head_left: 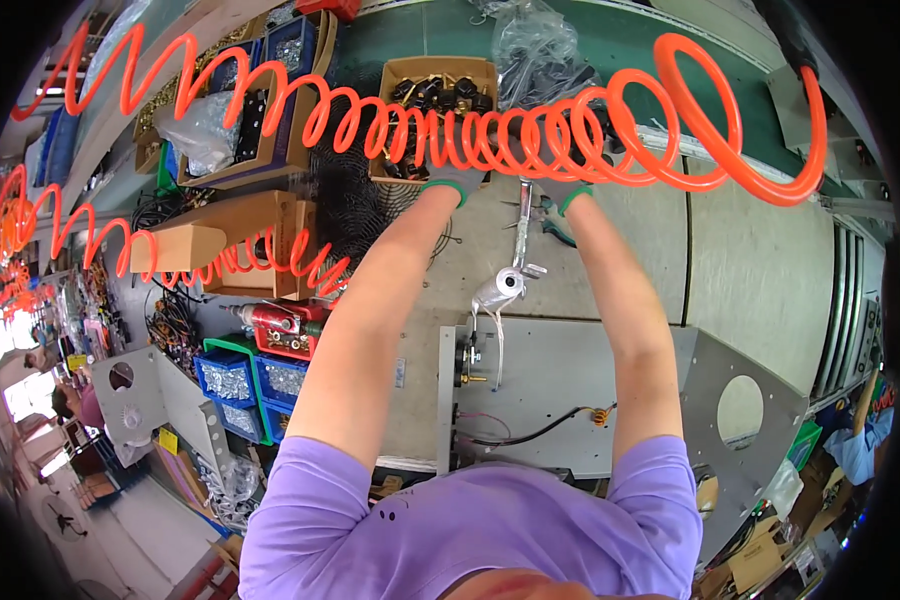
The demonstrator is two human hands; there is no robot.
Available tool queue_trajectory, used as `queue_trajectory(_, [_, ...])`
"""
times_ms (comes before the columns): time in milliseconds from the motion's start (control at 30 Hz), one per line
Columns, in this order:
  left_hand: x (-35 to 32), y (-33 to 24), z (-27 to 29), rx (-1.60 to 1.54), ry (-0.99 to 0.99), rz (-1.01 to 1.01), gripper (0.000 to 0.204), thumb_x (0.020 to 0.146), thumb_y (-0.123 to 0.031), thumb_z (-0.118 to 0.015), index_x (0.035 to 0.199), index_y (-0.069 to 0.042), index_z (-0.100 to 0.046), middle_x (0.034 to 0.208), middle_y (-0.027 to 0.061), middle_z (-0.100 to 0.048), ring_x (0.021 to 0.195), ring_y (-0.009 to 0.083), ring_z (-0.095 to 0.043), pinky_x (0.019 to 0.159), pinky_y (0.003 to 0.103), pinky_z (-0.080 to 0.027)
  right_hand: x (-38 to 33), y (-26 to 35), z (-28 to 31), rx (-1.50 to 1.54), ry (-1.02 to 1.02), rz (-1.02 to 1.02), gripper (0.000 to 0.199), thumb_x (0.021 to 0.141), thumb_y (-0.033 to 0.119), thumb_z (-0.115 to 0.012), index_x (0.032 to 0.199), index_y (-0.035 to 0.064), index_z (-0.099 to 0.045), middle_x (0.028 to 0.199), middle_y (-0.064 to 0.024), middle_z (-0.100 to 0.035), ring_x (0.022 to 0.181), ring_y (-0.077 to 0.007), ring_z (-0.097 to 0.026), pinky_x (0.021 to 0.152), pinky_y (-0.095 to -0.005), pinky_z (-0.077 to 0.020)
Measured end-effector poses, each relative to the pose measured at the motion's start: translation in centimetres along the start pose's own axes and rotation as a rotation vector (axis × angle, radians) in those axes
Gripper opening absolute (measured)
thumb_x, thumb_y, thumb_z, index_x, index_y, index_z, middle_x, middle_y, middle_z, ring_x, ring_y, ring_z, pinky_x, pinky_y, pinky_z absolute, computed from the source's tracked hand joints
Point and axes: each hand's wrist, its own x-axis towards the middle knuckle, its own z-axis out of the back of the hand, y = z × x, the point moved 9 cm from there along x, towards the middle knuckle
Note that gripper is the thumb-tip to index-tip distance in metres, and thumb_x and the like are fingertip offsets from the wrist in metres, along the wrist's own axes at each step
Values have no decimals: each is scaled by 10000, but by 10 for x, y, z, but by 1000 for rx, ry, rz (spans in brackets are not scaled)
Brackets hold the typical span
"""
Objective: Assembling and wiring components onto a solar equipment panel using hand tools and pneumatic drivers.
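Observation:
My left hand point(456, 181), in a grey glove with a green cuff, reaches to the near right corner of a cardboard box point(395, 72) holding black and brass parts point(448, 95). My right hand point(562, 190), gloved alike, is beside the box, to its right. Orange coiled hose point(705, 182) crosses in front of both hands and hides their fingers, so whatever they may hold does not show. Between my forearms hangs a silver cylindrical tool point(498, 291) with a silver-wrapped line above it. Dark-handled pliers point(557, 232) lie just below my right hand.
A grey metal panel point(545, 375) with a brass fitting and black cable lies close to my body. At left are blue bins point(226, 378) of small hardware, a red power tool point(285, 328) and open cardboard boxes point(255, 230). A clear plastic bag point(535, 50) sits beyond my right hand.

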Motion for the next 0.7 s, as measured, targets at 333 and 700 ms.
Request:
queue_trajectory(333, [-8, -6, 23, -394, 302, 132, 385, 876, -252, -566, 1238, -134, -502, 1290, 96, -476, 1190, 244, -442, 1017, 392, -333, -2, 44, 0, -160, -116, 302, 309, 805, 191, -600, 1104, 118, -581, 1170, -100, -568, 1117, -281, -501, 974, -424, -370])
queue_trajectory(700, [-14, -31, 84, -906, 179, 216, 267, 859, -117, -585, 1117, -53, -554, 1067, 79, -600, 970, 208, -579, 848, 378, -468, -29, 139, 49, -155, -321, 562, 258, 748, 159, -632, 987, 66, -614, 974, -118, -641, 950, -302, -583, 826, -387, -453])
